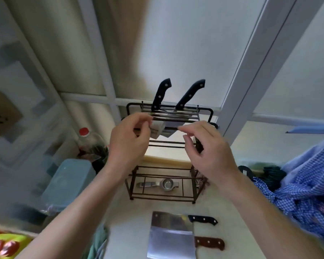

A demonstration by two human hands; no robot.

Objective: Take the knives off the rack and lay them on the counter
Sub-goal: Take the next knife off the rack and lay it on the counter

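A black wire rack stands on the pale counter against the window. Two knives stand in its top slots: the left black-handled knife and the right black-handled knife, blades down. My left hand and my right hand hover in front of the rack's top, both empty with fingers loosely curled and apart, just below the handles. Two cleavers lie on the counter near me: one with a black handle and one with a brown handle, blades overlapping.
A metal lemon squeezer lies on the rack's bottom shelf and a pale cutting board stands in it. Left are a blue lidded box and a red-capped bottle. Blue checked cloth hangs at the right.
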